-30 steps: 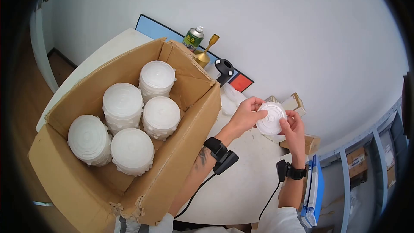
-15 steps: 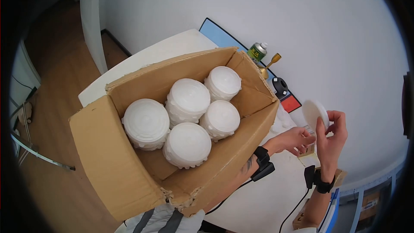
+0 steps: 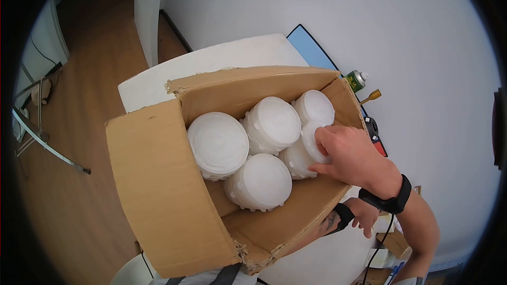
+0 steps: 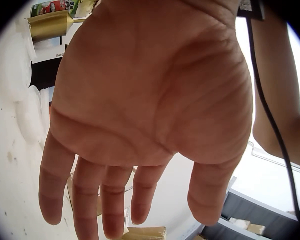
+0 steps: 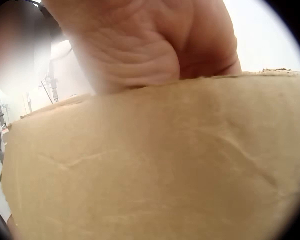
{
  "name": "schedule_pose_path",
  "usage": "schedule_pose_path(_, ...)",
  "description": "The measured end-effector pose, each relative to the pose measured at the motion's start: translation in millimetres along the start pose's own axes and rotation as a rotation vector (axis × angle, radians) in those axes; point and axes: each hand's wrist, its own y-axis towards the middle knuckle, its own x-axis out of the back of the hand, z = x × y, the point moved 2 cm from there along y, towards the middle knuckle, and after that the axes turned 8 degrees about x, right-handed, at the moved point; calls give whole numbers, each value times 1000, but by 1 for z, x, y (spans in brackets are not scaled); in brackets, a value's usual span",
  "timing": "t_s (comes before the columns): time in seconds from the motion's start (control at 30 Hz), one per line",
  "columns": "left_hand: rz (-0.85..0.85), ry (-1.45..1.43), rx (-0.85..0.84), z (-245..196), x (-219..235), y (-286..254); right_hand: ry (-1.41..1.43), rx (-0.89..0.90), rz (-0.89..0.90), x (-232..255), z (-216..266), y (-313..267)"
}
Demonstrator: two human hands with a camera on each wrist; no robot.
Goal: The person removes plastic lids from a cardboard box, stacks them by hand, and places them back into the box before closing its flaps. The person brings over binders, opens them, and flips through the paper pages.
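My right hand [image 3: 351, 155] reaches over the wall of a cardboard box [image 3: 150, 190] and grips a round white plastic lid [image 3: 311, 140] at one of the stacks inside. Its thumb is at the lower edge and its fingers lie over the far edge. In the right wrist view the box wall [image 5: 155, 165] hides those fingers. Several stacks of white lids [image 3: 218, 142] stand upright in the box. Outside the box, over the table, my left hand [image 4: 155, 100] holds nothing, its fingers extended and spread.
A white table [image 3: 311, 264] carries the box. Along the wall behind stand a green spray can [image 3: 355, 81], a gold holder [image 3: 371, 96] and a black round object [image 3: 372, 126]. Small cartons [image 3: 393, 244] lie at the right. A wooden floor [image 3: 95, 111] shows at the left.
Both hands held a lid over the table; the left let go. The right hand carried the lid leftward into the box. The head view has turned left.
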Motion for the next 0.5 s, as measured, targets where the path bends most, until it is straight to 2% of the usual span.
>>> schedule_pose_path(0.17,-25,77,-6,5,10,-1,2,14,120,10,13,8)
schedule_pose_path(0.27,-33,121,-10,7,10,0,53,-57,203,11,13,7)
schedule_pose_path(0.33,-31,153,-6,9,7,2,209,-53,298,1,7,7)
schedule_pose_path(0.47,-33,225,-2,12,3,4,291,-76,173,2,-2,6)
schedule_pose_path(0.5,-36,244,-3,12,2,4,194,-134,165,5,-2,3)
